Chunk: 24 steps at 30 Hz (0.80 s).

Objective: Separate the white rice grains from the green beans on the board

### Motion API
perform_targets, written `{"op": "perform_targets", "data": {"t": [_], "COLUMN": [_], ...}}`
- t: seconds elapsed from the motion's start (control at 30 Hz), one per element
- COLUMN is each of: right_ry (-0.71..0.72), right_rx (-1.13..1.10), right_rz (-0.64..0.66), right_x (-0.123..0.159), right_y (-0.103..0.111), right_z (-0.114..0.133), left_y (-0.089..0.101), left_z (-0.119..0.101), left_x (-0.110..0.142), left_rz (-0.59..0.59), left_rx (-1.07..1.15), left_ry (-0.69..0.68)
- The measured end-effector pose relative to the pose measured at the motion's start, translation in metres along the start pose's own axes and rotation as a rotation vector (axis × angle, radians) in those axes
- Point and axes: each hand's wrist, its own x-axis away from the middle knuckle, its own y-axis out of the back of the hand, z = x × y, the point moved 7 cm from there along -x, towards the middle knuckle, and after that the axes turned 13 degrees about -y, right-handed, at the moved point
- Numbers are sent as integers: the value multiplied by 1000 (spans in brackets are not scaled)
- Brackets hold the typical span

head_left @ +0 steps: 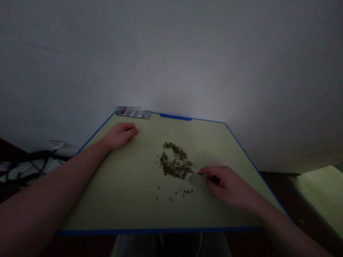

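On the pale tabletop (128,200) lies a loose pile of small dark grains (174,167), with a bare gap in its upper left part. Several stray grains (187,192) are scattered nearer to me. My right hand (225,184) is at the pile's lower right, its thumb and fingers closed on a clear, curved piece with fine lines (197,179) that looks like a protractor. The piece's near edge is hidden by the fingers. My left hand (122,135) rests on the table's left side, fingers loosely curled in, apart from the grains, with nothing visible in it.
A phone-like flat slab (133,113), partly blurred out, lies at the back left edge. The table has a blue rim (160,231) and stands against a grey wall (177,53). Dark cables (34,156) are to the left. A pale surface (323,192) is on the right.
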Motion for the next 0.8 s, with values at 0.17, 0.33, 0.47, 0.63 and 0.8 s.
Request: {"op": "perform_targets", "data": {"t": [0.17,0.33,0.47,0.63,0.8], "right_ry": [-14,-24,77,482,764], "right_rx": [-19,-43,-57,107,406], "right_rz": [-4,29,87,229,499], "right_x": [1,-6,-13,-32,-50], "right_y": [-17,-30,-25,-18,-55], "right_z": [5,33,63,135,192], "left_y": [0,1,1,0,0], "left_z": [-1,-6,-6,-3,0], "left_x": [0,1,2,2,1], "left_rz": [-5,-13,-6,0,-6], "left_rx": [-3,-22,-3,9,3], "left_ry": [2,-17,-10,-10,-24]}}
